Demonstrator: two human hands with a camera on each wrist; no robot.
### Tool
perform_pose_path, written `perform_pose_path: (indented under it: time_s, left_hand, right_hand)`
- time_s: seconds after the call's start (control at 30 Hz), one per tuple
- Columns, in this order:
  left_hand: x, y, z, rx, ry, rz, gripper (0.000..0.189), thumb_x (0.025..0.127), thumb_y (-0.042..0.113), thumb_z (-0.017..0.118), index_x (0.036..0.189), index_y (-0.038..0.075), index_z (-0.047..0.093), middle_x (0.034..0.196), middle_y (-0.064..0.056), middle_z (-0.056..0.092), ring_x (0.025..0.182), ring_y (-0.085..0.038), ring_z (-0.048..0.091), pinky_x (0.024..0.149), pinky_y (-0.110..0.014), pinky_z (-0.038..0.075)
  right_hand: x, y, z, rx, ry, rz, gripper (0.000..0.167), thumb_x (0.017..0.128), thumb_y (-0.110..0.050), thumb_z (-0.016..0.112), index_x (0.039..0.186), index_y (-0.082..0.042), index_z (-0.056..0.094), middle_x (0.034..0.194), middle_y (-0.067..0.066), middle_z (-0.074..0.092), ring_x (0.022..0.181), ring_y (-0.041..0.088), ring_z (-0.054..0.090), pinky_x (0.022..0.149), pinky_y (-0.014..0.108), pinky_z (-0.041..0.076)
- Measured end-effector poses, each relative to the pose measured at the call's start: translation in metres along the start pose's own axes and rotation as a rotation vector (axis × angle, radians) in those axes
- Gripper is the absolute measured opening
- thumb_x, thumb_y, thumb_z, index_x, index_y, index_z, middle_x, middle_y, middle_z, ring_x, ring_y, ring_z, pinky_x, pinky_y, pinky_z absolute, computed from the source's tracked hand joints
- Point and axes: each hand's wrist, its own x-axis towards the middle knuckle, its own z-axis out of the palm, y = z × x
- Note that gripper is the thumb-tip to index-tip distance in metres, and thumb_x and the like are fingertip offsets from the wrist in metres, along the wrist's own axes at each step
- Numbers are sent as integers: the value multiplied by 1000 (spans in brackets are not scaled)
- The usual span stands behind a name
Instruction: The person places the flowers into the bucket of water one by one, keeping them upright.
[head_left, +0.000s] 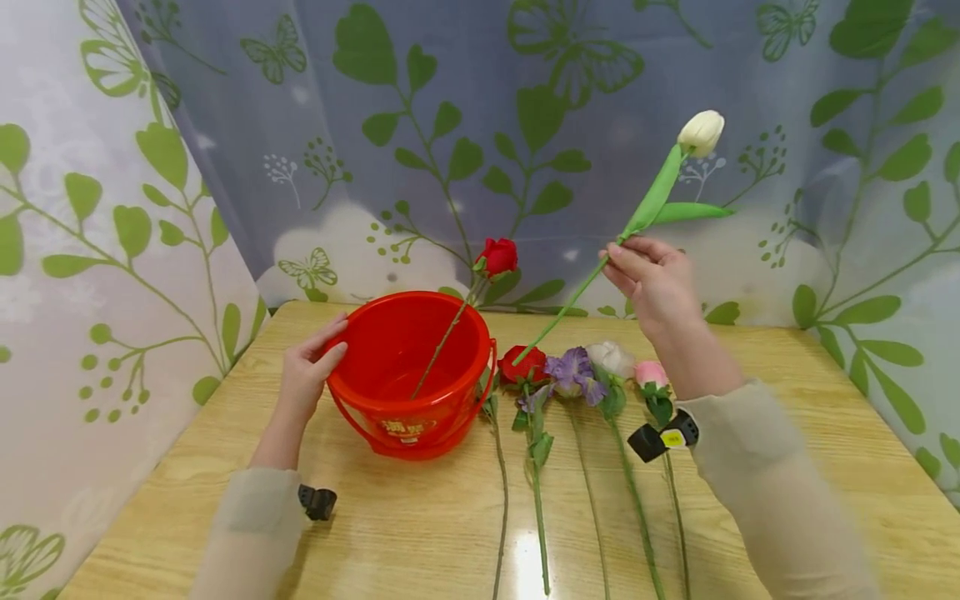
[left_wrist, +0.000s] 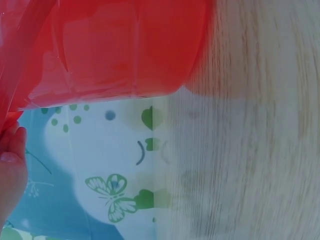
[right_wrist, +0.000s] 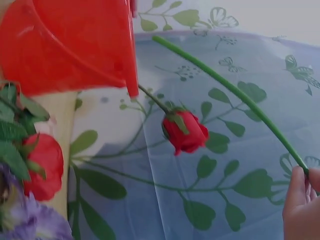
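A red plastic bucket [head_left: 408, 417] stands on the table, and my left hand [head_left: 303, 367] holds its left rim, thumb over the edge. In the left wrist view, fingertips [left_wrist: 17, 142] show right at the rim. My right hand [head_left: 652, 279] pinches the green stem of a white artificial tulip [head_left: 702, 133] between thumb and fingers, up beyond the table flowers. The tulip slants, bloom up to the right, bare stem end down toward the bucket's right side. Inside the bucket leans one red rose [head_left: 497, 257], its bloom above the rim.
Right of the bucket lie several artificial flowers with stems toward me: a red rose [head_left: 523, 365], a purple flower [head_left: 573, 373], a white flower [head_left: 611, 358] and a pink one [head_left: 651, 372]. A patterned curtain [head_left: 465, 108] hangs behind the wooden table [head_left: 420, 525].
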Motion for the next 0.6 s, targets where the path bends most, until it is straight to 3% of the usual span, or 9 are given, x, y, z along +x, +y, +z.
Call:
perform_pose_path:
  time_s: [0.23,0.6]
  left_hand:
    - [0,1,-1,5,-6,0,32,82,-7,54,113,-17,50,124,-24,45,114,-12,46,87,-16,40]
    - [1,1,-1,10,-6,-6,33,82,-9,53,114,-16,50,124,-26,44,117,-18,44,88,-16,40]
  right_hand:
    - [6,18,20,5,65,0,16,79,5,59,94,7,51,85,12,54,78,18,60,68,21,51]
    - [13,48,52,-194,115,-50,10,83,5,55,91,1,52,85,10,55,79,16,60,70,20,50]
